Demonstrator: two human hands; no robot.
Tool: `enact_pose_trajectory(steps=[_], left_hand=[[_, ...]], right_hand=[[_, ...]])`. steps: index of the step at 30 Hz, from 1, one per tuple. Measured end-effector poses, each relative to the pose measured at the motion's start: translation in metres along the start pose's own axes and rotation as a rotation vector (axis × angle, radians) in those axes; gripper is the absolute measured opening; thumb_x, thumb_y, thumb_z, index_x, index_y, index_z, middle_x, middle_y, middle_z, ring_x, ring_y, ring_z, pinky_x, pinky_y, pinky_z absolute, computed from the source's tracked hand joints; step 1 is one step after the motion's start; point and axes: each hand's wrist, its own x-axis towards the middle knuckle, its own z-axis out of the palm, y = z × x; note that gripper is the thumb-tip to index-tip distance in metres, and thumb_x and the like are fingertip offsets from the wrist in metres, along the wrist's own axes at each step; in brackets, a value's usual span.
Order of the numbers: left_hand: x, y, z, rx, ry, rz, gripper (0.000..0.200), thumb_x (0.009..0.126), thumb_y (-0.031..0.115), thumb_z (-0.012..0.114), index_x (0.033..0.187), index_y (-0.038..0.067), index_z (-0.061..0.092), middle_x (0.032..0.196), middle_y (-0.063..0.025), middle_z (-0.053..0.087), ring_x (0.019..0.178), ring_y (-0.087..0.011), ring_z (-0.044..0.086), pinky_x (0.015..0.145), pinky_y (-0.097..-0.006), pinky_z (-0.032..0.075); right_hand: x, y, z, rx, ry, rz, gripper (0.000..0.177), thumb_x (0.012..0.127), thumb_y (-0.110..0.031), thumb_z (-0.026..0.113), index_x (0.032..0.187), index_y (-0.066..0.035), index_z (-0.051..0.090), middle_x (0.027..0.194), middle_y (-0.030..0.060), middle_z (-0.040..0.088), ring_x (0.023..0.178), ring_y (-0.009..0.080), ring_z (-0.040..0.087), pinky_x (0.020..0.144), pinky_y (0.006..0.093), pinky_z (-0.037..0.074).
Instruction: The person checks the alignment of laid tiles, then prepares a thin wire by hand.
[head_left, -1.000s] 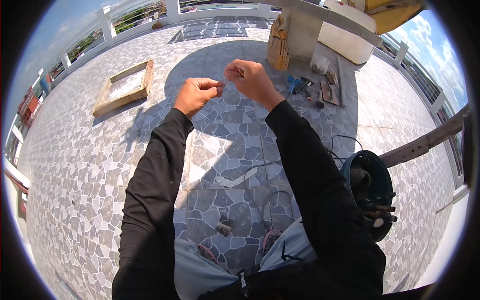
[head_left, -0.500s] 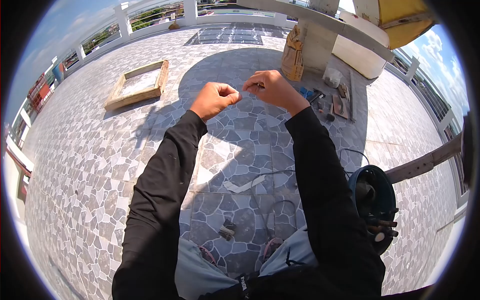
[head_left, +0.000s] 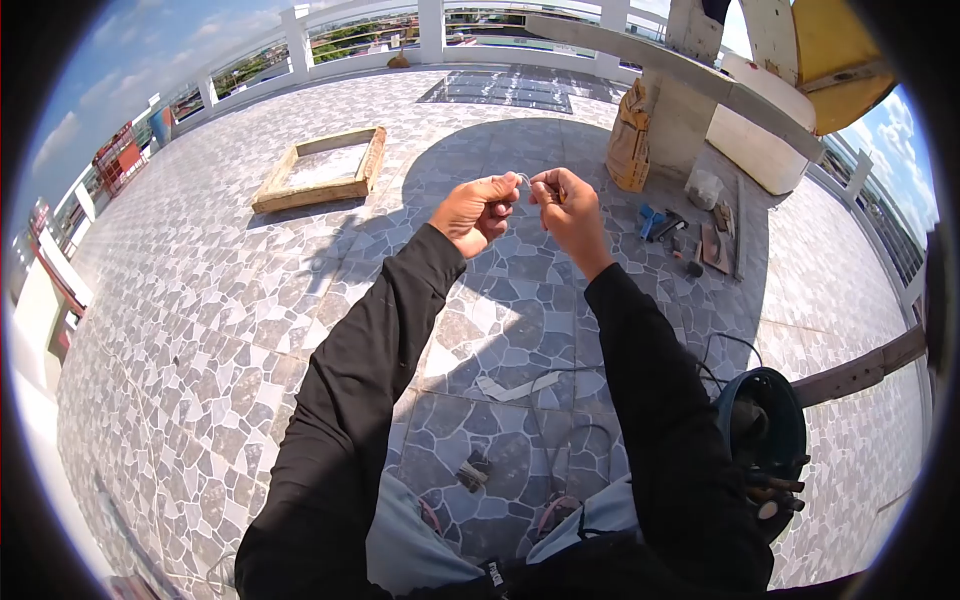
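Observation:
My left hand (head_left: 478,214) is raised in front of me, its thumb and forefinger pinched on a thin, pale wire-like loop (head_left: 524,179). Close on its right, my right hand (head_left: 568,212) pinches the other side of the same loop. A small gap separates the two sets of fingertips. The loop is too fine to make out fully. Below the hands, a pale bent strip (head_left: 517,388) and a small grey object (head_left: 473,470) lie on the tiled floor.
A wooden frame (head_left: 375,165) lies at the left. At the right are a paper sack (head_left: 628,140) by a pillar, a blue tool (head_left: 651,221) among other tools, a dark green bucket (head_left: 797,420) and a cable. A railing runs along the back.
The view has shifted, so the floor objects appear further right. The hands' fingertips have turned toward each other, and a thin loop now shows between them.

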Motion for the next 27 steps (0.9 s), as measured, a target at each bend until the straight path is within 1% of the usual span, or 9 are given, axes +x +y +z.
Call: enact_pose_trajectory(steps=[4,7,9,11,14,19,21,24,27], left_hand=[[0.002,0.004,0.004,-0.122,0.120,0.061,0.020,0.088,0.026,0.070,0.093,0.008,0.062,0.079,0.0025,0.057,0.065,-0.0056,0.049,0.054,-0.0198,0.037],[0.001,0.006,0.004,-0.102,0.068,0.126,0.019,0.089,0.025,0.068,0.095,0.008,0.064,0.077,0.0031,0.057,0.064,-0.0048,0.050,0.053,-0.0196,0.038],[-0.004,0.015,0.004,-0.080,0.022,0.051,0.018,0.091,0.025,0.067,0.092,0.008,0.062,0.077,0.0025,0.056,0.065,-0.0056,0.050,0.054,-0.0202,0.038],[-0.010,0.019,0.007,-0.005,0.003,0.021,0.016,0.092,0.023,0.065,0.090,0.008,0.061,0.077,0.0021,0.055,0.066,-0.0058,0.049,0.054,-0.0202,0.039],[-0.009,0.017,0.008,0.049,-0.075,-0.018,0.016,0.092,0.024,0.066,0.091,0.008,0.061,0.077,0.0021,0.055,0.066,-0.0060,0.048,0.055,-0.0202,0.040],[-0.009,0.017,0.004,0.316,-0.075,-0.030,0.016,0.092,0.023,0.065,0.095,0.008,0.063,0.076,0.0043,0.059,0.066,-0.0049,0.059,0.059,-0.0185,0.049],[-0.007,0.017,0.002,0.268,-0.063,-0.014,0.016,0.092,0.024,0.064,0.094,0.008,0.063,0.076,0.0043,0.059,0.066,-0.0051,0.058,0.060,-0.0196,0.049],[-0.006,0.017,0.008,0.118,-0.040,0.016,0.016,0.093,0.025,0.063,0.094,0.009,0.063,0.076,0.0045,0.059,0.067,-0.0054,0.056,0.062,-0.0213,0.048],[0.001,0.016,0.008,-0.045,-0.004,0.064,0.016,0.093,0.025,0.063,0.094,0.009,0.063,0.076,0.0049,0.059,0.068,-0.0055,0.055,0.063,-0.0220,0.046]], right_hand=[[-0.008,-0.017,0.014,-0.027,-0.040,-0.108,0.003,0.085,-0.002,0.064,0.088,-0.001,0.063,0.070,0.0085,0.067,0.064,0.0132,0.065,0.058,0.0272,0.049],[-0.001,-0.022,0.013,-0.067,-0.030,-0.119,0.003,0.083,0.000,0.064,0.086,0.002,0.063,0.070,0.0094,0.067,0.064,0.0135,0.065,0.058,0.0264,0.050],[0.005,-0.025,0.002,-0.074,-0.018,-0.120,0.004,0.083,0.000,0.063,0.086,0.003,0.063,0.069,0.0086,0.067,0.062,0.0121,0.064,0.056,0.0254,0.049],[0.013,-0.028,-0.009,0.293,-0.090,0.073,0.006,0.084,-0.001,0.062,0.085,0.004,0.064,0.070,0.0066,0.065,0.057,0.0084,0.058,0.051,0.0223,0.045],[0.015,-0.034,-0.013,0.432,-0.060,0.073,0.010,0.085,-0.003,0.060,0.088,0.005,0.065,0.071,0.0056,0.064,0.054,0.0057,0.053,0.047,0.0200,0.040],[0.017,-0.025,-0.013,0.425,0.042,0.054,0.013,0.089,-0.006,0.058,0.096,0.002,0.066,0.077,0.0043,0.066,0.054,0.0035,0.052,0.044,0.0169,0.038],[0.017,-0.022,-0.013,0.428,0.093,0.061,0.014,0.089,-0.005,0.057,0.097,0.002,0.066,0.077,0.0040,0.065,0.054,0.0034,0.052,0.045,0.0167,0.038],[0.013,-0.015,-0.014,0.334,-0.020,0.018,0.012,0.089,-0.004,0.058,0.096,0.001,0.066,0.078,0.0038,0.065,0.056,0.0038,0.054,0.047,0.0179,0.040],[0.007,-0.019,0.000,-0.046,0.004,-0.319,0.006,0.084,-0.003,0.066,0.089,-0.001,0.065,0.079,0.0135,0.066,0.068,0.0234,0.064,0.060,0.0329,0.049]])
